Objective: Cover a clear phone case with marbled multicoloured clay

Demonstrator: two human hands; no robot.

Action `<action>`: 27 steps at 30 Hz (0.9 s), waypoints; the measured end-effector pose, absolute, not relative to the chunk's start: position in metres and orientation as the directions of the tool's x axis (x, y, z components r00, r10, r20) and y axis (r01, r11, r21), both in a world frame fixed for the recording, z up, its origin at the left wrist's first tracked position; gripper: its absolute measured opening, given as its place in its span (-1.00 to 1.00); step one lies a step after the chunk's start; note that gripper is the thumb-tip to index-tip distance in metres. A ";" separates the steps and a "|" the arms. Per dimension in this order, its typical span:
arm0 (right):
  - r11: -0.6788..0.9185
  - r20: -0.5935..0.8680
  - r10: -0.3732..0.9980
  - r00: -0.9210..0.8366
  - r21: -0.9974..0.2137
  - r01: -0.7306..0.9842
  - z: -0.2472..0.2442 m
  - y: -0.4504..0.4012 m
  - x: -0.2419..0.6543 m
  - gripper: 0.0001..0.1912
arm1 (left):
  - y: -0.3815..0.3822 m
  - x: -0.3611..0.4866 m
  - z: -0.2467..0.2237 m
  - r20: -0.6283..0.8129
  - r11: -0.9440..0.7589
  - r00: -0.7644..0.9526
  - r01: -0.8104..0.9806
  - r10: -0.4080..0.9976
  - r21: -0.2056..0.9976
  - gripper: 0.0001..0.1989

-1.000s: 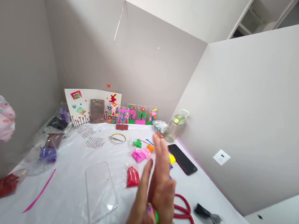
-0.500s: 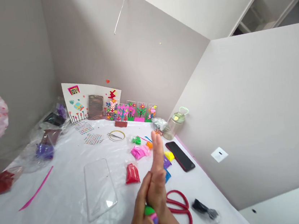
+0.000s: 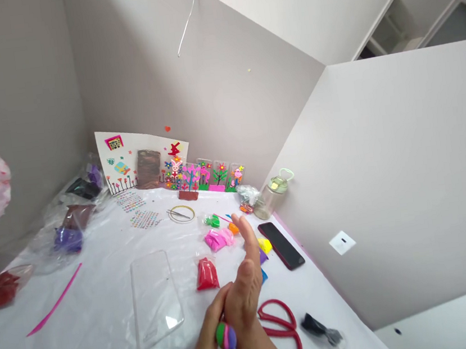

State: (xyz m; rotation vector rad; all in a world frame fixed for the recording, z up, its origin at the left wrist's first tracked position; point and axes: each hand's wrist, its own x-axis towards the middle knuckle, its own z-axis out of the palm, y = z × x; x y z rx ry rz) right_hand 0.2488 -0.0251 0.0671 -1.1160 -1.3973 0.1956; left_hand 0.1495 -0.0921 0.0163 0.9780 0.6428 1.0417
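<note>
A ball of modelling clay (image 3: 226, 337), striped green, pink and purple, sits between my two palms, low in the middle of the view. My left hand (image 3: 211, 327) cups it from the left, thumb below it and fingers partly hidden behind the other hand. Upright and edge-on, my right hand (image 3: 247, 286) has its fingers stretched up together, and its heel presses against the ball. Red-handled scissors (image 3: 297, 333) lie just right of my right wrist. Beyond my hands are a bag of red clay (image 3: 207, 274) and a pink clay packet (image 3: 217, 238).
A clear phone case (image 3: 155, 303) lies left of my hands. A phone (image 3: 282, 246), a bottle (image 3: 272, 195) and a black clay bag (image 3: 322, 330) are on the right. Decorated panels (image 3: 211, 174) stand along the wall. Bagged clay (image 3: 68, 237) and a pink strip (image 3: 55, 301) are at left.
My right hand has slid against my left, its fingers now bending slightly left at the tips. The clay ball has shifted a little left and shows more of its stripes.
</note>
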 end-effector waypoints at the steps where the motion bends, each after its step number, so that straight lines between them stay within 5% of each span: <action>1: 0.508 0.651 0.721 0.238 -0.729 0.458 0.070 -0.027 0.249 -0.44 | -0.087 0.141 0.021 0.005 0.137 0.394 -0.332 0.919 0.933 -0.40; 5: 0.531 0.583 0.804 0.116 -0.792 0.301 0.080 -0.040 0.243 -0.53 | -0.054 0.096 0.051 0.057 -0.074 0.425 0.022 0.903 0.997 -0.63; 7: 0.624 0.639 0.766 -0.067 -0.715 0.316 0.082 -0.043 0.238 -0.57 | -0.043 0.080 0.060 0.170 -0.259 0.427 0.160 0.888 0.952 -0.76; 10: 0.694 0.658 0.711 -0.247 -0.605 0.390 0.079 -0.041 0.231 -0.71 | -0.037 0.067 0.058 0.129 -0.236 0.376 0.256 0.918 0.937 -0.86; 15: 0.712 0.703 0.688 -0.179 -0.609 0.349 0.070 -0.041 0.216 -0.77 | -0.036 0.056 0.047 0.062 -0.069 0.331 0.010 0.942 0.998 -0.52; 18: 0.735 0.742 0.646 -0.179 -0.541 0.409 0.061 -0.047 0.203 -0.72 | -0.034 0.053 0.048 -0.004 0.060 0.262 -0.205 0.965 0.977 -0.56; 22: 0.806 0.786 0.514 -0.343 -0.306 0.506 0.052 -0.046 0.190 -0.76 | -0.031 0.050 0.051 -0.239 0.308 0.204 -0.455 0.950 0.836 -0.73; 27: 0.796 0.812 0.491 -0.316 -0.271 0.541 0.046 -0.050 0.192 -0.63 | -0.032 0.060 0.043 -0.121 0.147 0.090 -0.402 0.989 0.904 -0.60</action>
